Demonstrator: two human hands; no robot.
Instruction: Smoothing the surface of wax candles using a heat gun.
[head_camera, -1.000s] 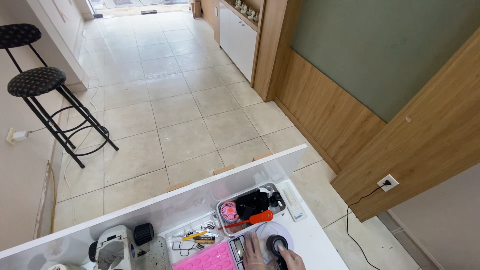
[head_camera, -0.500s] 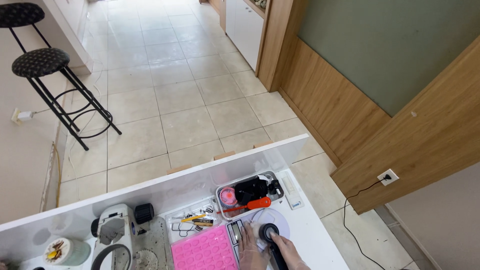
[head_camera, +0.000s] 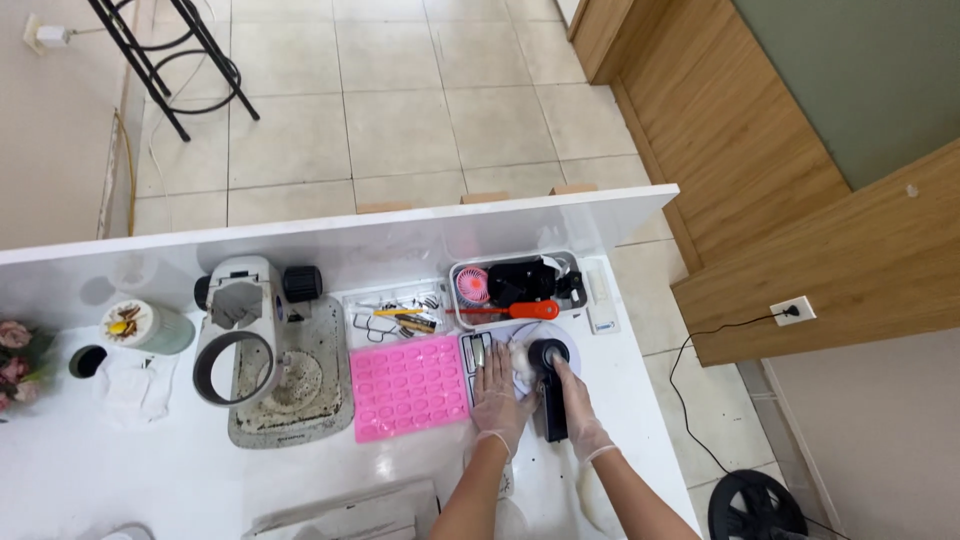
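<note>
Both my hands wear thin clear gloves and rest on a white counter (head_camera: 300, 470). My left hand (head_camera: 497, 393) lies flat with its fingers spread, the fingertips touching a small white wad (head_camera: 521, 359) and a grey parts tray (head_camera: 475, 351). My right hand (head_camera: 577, 412) grips the handle of a black hand tool (head_camera: 549, 372) with a round head, which lies on a pale round disc (head_camera: 570, 338). A pink silicone mould (head_camera: 409, 386) with many small cavities sits just left of my left hand.
A white stereo microscope (head_camera: 245, 325) stands on a stained grey mat (head_camera: 290, 390). Behind the hands are a tray (head_camera: 512, 284) holding a pink fan, black parts and a red-handled tool, plus loose small tools (head_camera: 395, 315). A cup (head_camera: 145, 326) and flowers (head_camera: 15, 350) stand at the left. A raised white ledge (head_camera: 340, 225) borders the far edge.
The view has tilted down, so more of the counter and both forearms now show. My hands stay at the black tool and the white wad.
</note>
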